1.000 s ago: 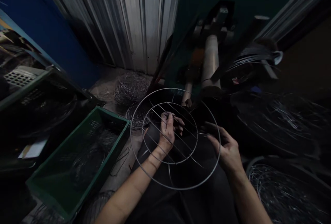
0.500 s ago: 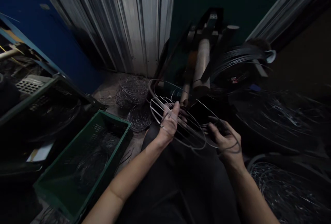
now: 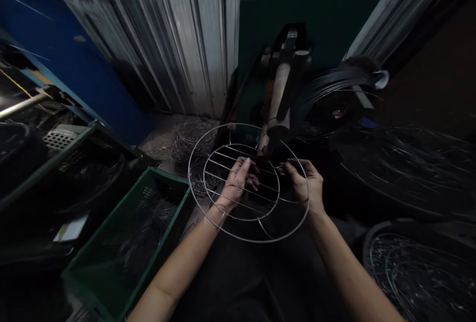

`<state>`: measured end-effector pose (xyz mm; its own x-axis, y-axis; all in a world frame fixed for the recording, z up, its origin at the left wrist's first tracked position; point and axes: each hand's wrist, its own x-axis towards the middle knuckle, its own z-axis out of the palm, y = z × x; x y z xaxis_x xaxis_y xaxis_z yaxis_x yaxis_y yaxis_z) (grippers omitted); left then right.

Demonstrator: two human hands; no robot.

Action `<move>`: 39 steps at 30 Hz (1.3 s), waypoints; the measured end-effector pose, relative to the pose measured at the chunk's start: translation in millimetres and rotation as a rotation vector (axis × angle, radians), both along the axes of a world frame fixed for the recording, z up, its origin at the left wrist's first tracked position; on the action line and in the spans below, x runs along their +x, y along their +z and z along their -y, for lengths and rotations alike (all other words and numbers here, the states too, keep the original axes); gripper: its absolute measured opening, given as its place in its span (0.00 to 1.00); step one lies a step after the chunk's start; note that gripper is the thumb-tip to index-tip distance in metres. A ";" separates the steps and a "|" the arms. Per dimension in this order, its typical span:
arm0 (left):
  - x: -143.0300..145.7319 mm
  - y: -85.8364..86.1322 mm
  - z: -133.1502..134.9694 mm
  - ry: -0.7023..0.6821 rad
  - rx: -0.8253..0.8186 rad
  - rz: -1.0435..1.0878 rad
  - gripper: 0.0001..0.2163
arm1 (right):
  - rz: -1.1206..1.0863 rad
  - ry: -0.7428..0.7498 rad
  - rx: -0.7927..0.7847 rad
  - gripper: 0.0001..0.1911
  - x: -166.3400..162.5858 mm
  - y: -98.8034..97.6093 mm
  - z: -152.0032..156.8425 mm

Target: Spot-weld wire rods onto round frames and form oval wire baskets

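Observation:
A round wire rack [image 3: 258,219], made of two rings with parallel bars across the inner one, is held tilted over my lap. My left hand [image 3: 238,181] is among its bars near the centre, thumb up and fingers curled around the wire. At the inner ring's right edge, my right hand [image 3: 307,183] pinches the wire between thumb and fingers, its wrist near the outer ring. Just beyond the rack is a machine's cylindrical metal arm [image 3: 278,94]; the arm's lower end is partly behind the rack.
A green crate [image 3: 128,213] with wire pieces stands at left. Wire bundles [image 3: 189,138] lie on the floor by the corrugated metal wall [image 3: 189,29]. At right are a wire coil [image 3: 334,84] and a dark tub [image 3: 375,233] full of wire pieces.
The rack has turned from a steep, blurred tilt to face me more squarely. My right hand has come left and up towards the inner ring; my view has shifted slightly.

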<state>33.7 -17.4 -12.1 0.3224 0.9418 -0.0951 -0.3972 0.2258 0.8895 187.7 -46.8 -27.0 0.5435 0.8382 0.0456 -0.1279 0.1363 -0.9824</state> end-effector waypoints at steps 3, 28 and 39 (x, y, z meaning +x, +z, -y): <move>-1.7 -10.0 0.5 -0.037 -0.033 0.030 0.19 | 0.056 -0.001 -0.006 0.20 2.1 0.8 -12.6; 7.7 -14.9 -20.8 0.098 0.023 0.117 0.17 | 0.484 0.038 0.010 0.13 8.8 6.7 -39.4; 4.2 -14.0 -21.3 0.046 0.087 0.047 0.17 | 0.465 0.025 -0.070 0.17 31.3 6.3 25.2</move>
